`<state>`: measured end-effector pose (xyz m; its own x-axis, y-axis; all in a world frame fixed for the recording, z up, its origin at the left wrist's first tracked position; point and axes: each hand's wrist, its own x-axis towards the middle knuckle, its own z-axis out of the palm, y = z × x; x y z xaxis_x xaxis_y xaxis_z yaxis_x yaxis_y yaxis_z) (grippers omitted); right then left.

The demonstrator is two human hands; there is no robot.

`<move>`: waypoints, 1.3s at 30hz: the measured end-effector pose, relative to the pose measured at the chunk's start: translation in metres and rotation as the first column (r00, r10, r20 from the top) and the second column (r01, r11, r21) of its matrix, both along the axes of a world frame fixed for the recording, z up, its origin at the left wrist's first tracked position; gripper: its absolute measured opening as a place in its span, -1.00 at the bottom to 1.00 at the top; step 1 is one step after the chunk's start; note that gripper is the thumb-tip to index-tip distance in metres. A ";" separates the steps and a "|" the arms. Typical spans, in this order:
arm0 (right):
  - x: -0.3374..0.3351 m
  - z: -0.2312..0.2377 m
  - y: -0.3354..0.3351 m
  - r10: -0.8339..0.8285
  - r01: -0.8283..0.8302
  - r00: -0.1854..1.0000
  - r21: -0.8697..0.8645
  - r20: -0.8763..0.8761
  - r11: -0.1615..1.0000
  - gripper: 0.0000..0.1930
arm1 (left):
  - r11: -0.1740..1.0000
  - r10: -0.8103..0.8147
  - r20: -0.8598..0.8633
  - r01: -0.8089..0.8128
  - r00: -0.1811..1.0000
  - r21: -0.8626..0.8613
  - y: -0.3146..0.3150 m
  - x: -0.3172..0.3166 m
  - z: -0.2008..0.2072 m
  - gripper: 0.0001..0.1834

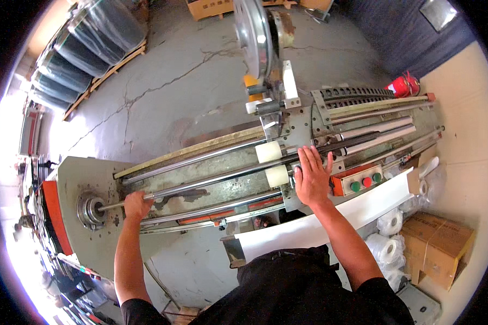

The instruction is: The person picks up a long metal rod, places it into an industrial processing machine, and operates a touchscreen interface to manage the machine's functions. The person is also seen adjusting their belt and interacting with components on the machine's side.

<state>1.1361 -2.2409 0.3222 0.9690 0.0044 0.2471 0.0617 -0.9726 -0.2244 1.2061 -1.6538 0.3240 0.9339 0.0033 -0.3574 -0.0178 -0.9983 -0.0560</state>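
A long metal shaft [217,177] runs across the machine [211,192] from a round chuck [90,210] on the left. My left hand [139,206] is closed around the shaft close to the chuck. At the middle, my right hand [312,176] lies palm down with fingers stretched, over the shaft beside two white rollers [276,176]; its exact contact is hidden under the palm. Just right of that hand sits a control box [358,181] with green and red buttons. Behind the rollers stands a large round blade-like wheel [253,35] on the carriage.
A white trough [331,225] runs along the machine's front, against my body. Plastic-wrapped rolls [391,248] and a cardboard box [438,246] sit at the right. Large dark wrapped rolls [81,49] rest on a pallet at the far left. A red cylinder [404,85] lies behind the machine's right end.
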 end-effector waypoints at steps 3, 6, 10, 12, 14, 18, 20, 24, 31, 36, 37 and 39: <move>0.000 -0.001 0.000 -0.003 0.003 1.000 0.016 -0.003 1.000 -0.42 | 1.000 -0.005 -0.094 0.003 0.996 -0.022 -0.032 0.002 0.003 -0.58; -0.001 -0.002 0.001 0.016 -0.015 1.000 0.031 -0.011 0.999 -0.42 | 0.989 -0.087 -0.045 0.081 0.995 -0.124 -0.116 -0.001 -0.005 -0.54; 0.000 0.000 0.001 0.037 -0.037 0.999 0.030 -0.018 0.999 -0.42 | 0.955 -0.207 -0.036 0.194 0.978 -0.224 -0.254 0.003 -0.008 -0.48; 0.000 0.001 0.001 0.043 -0.042 0.999 0.024 -0.023 0.999 -0.42 | 0.935 -0.260 -0.053 0.237 0.964 -0.264 -0.318 0.006 -0.002 -0.42; -0.001 0.003 0.002 0.045 -0.045 0.999 0.005 -0.030 0.999 -0.41 | 0.926 -0.284 -0.003 0.274 0.959 -0.259 -0.364 0.006 0.002 -0.51; -0.002 0.005 0.001 0.054 -0.054 0.998 0.022 -0.029 0.998 -0.41 | 0.933 -0.266 0.032 0.266 0.963 -0.242 -0.368 0.007 -0.001 -0.77; -0.002 0.005 0.001 0.063 -0.063 0.998 -0.002 -0.016 0.998 -0.42 | 0.926 -0.283 0.044 0.285 0.958 -0.249 -0.328 0.005 -0.005 -0.77; -0.002 0.003 0.000 0.068 -0.068 0.997 -0.003 -0.020 0.998 -0.41 | 0.943 -0.244 0.078 0.255 0.967 -0.212 -0.211 -0.001 -0.014 -0.65; -0.002 0.000 0.003 0.048 -0.049 0.998 -0.025 -0.038 0.998 -0.43 | 0.996 -0.033 0.039 0.036 0.999 -0.087 -0.007 -0.008 -0.013 -0.64; -0.001 -0.004 0.003 0.050 -0.054 0.998 -0.103 -0.037 0.993 -0.42 | 0.998 0.045 -0.025 -0.046 0.999 -0.042 0.037 -0.008 -0.006 -0.58; 0.000 -0.005 0.003 0.054 -0.056 0.998 -0.110 -0.025 0.992 -0.43 | 0.997 0.040 -0.063 -0.044 0.997 -0.059 0.023 -0.008 -0.010 -0.57; 0.000 -0.007 0.003 0.059 -0.060 0.998 -0.112 -0.013 0.992 -0.44 | 0.989 -0.033 0.043 0.039 0.999 -0.143 -0.018 -0.011 -0.016 -0.50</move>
